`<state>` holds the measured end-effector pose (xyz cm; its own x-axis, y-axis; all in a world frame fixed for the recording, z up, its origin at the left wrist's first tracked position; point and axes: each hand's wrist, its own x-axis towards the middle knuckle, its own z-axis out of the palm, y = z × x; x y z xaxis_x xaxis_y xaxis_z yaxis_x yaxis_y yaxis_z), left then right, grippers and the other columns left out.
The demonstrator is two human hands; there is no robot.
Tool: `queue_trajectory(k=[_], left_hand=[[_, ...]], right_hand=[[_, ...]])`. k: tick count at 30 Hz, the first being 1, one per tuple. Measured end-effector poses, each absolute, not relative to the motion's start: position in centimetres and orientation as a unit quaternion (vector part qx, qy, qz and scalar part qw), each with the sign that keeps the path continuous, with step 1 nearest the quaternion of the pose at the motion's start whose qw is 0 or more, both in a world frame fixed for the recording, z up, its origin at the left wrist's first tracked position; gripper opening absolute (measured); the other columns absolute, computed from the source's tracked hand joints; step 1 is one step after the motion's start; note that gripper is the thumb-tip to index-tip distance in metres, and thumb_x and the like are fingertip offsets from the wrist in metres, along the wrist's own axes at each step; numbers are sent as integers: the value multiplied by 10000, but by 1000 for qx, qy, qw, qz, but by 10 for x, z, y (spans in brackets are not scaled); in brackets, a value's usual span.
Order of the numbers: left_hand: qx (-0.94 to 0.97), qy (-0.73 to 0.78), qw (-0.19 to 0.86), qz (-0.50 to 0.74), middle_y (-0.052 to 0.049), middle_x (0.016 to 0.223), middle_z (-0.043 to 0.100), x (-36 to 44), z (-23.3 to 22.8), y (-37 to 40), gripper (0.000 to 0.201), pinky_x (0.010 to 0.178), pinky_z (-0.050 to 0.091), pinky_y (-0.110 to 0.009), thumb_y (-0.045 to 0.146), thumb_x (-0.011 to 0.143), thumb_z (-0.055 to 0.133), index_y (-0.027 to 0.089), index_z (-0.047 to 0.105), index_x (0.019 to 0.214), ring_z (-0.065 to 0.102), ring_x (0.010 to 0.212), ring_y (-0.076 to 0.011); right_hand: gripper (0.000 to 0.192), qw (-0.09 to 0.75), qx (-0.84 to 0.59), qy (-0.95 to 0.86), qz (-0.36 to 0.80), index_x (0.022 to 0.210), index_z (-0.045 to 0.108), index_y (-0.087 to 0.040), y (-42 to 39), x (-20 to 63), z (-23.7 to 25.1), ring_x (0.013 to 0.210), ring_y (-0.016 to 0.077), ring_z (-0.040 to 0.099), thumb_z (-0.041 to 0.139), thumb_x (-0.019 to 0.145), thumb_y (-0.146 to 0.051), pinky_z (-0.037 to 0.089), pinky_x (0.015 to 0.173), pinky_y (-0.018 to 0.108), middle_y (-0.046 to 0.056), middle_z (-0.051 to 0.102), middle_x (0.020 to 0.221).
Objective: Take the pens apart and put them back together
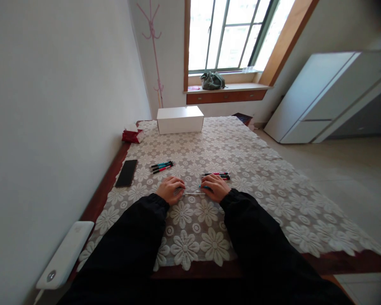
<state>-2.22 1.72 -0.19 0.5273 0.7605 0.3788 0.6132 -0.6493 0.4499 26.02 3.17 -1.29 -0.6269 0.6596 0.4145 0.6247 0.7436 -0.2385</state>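
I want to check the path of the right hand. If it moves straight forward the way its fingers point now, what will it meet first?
Probably the small group of pens lying just beyond the right hand on the lace tablecloth.

No readable text, label, brand, number or sign anywhere in view. Blank top and front on the white rectangular cardboard box (pixel 180 119) at the far end of the table. Dark, unlit screen on the black flat phone (pixel 126 173). Only a small round grey mark, not legible, on the white slab-shaped power bank (pixel 65 255) at the near left edge. Too small to tell any print on the thin pens with teal and red grips (pixel 161 166). No lettering visible on the red crumpled packet (pixel 131 135).
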Motion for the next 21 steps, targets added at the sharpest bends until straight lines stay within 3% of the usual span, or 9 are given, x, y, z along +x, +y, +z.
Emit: queue_trajectory(k=[10,21], left_hand=[[879,382,134,252,-37,1136,692,-23,0,14,184,1010,451,-446,151,728,670,247,704,881,582,1132,-260],[881,394,124,232,-35,1162,688,-22,-1,13,50,1034,423,-475,215,735,709,242,705,777,563,1150,-276]], right_hand=[[142,256,-345,-902,43,910,709,-242,29,256,-14,1040,225,579,572,933,-270,438,942,386,68,682,1070],[79,233,-344,-908,59,811,673,-226,27,254,-12,1119,254,558,681,853,-292,426,991,435,71,665,1137]])
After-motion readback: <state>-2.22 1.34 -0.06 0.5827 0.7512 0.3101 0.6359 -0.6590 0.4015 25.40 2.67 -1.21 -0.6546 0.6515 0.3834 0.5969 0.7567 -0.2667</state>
